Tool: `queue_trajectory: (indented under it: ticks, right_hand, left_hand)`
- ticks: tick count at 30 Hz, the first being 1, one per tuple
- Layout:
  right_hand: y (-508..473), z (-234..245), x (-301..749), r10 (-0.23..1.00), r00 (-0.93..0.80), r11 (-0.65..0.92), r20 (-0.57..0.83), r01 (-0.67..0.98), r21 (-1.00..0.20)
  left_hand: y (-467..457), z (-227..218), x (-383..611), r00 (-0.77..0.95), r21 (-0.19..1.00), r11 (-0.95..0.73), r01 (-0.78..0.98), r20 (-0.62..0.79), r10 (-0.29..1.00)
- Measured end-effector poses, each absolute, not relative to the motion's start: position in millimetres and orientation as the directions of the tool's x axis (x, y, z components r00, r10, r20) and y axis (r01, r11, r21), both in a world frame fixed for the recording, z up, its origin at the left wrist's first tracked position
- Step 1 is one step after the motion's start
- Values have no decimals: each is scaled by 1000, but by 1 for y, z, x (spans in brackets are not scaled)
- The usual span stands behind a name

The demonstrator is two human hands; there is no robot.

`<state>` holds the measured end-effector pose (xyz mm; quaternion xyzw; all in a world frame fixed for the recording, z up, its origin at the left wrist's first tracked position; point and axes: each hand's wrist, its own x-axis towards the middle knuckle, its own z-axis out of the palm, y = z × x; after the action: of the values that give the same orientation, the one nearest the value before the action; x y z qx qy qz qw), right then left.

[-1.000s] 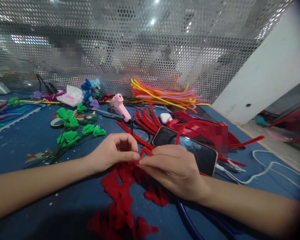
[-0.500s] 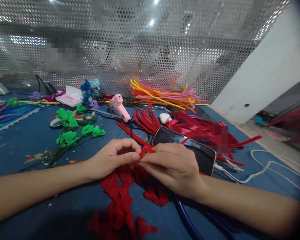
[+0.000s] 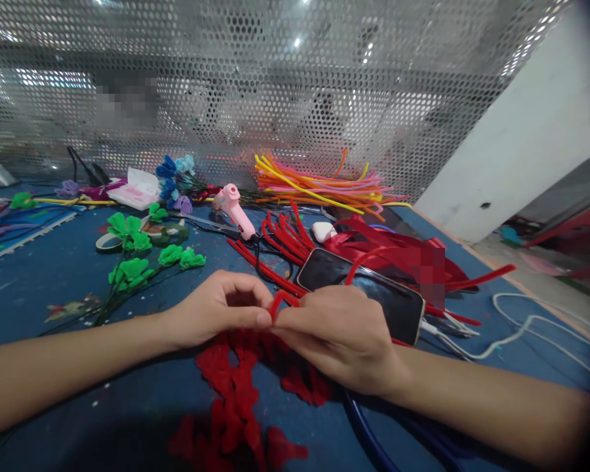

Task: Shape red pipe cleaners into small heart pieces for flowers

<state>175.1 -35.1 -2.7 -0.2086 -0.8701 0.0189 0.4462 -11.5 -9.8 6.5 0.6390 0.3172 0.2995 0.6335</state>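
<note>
Between my two hands a red pipe cleaner (image 3: pixel 284 298) is bent into a small loop. My left hand (image 3: pixel 221 308) pinches it between thumb and forefinger. From the other side my right hand (image 3: pixel 341 328) grips the same piece, its fingertips nearly meeting my left thumb. A longer red length curves up behind the right hand, over a phone (image 3: pixel 324 269) lying face up. Below my hands, several bent red pipe cleaner pieces (image 3: pixel 236 400) are heaped on the blue table (image 3: pixel 142 387). The fingertips of my right hand are partly hidden.
Loose red pipe cleaners (image 3: pixel 288 239), a pink glue gun (image 3: pixel 236 211) and red ribbon (image 3: pixel 373 246) lie beyond my hands. Green pipe cleaner flowers (image 3: pixel 130 272) are on the left. Orange and yellow stems (image 3: pixel 319 187) stretch along the mesh panel (image 3: pixel 255 85). A white cable (image 3: pixel 511 334) runs right.
The red loop stands a little more upright between my fingers. My right hand has turned slightly, and the curved red length behind it has shifted left.
</note>
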Motion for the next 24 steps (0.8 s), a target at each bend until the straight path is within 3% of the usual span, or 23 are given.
queue_trajectory:
  ticks: [24]
  right_hand:
    - [-33, -7, 178, 385, -541, 913, 747, 339, -226]
  left_hand:
    - [-10, 5, -13, 640, 998, 0, 68, -44, 767]
